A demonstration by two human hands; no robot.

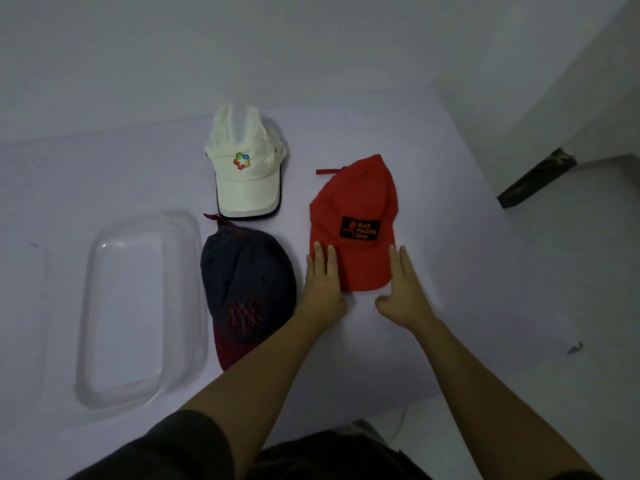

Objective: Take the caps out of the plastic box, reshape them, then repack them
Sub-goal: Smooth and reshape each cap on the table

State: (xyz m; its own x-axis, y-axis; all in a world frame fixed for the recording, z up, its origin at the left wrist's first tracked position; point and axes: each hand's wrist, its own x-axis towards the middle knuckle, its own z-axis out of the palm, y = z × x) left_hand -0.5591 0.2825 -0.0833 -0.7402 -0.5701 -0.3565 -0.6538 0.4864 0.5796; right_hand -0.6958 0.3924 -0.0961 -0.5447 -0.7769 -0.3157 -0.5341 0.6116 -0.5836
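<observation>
A red cap [356,209] with a black patch lies flat on the white table, its brim toward me. My left hand [323,285] rests with straight fingers on the brim's left edge. My right hand [403,292] lies flat against the brim's right edge. A dark navy cap [247,285] with a maroon brim lies to the left of my left hand. A cream cap [247,171] with a coloured logo sits farther back. The clear plastic box [93,341] stands at the left with no cap in it.
The white table [485,271] ends at the right, where a lower floor holds a dark flat object [535,180]. What looks like the box's clear lid [20,317] lies at the far left. A small dark scrap [575,348] sits at the right.
</observation>
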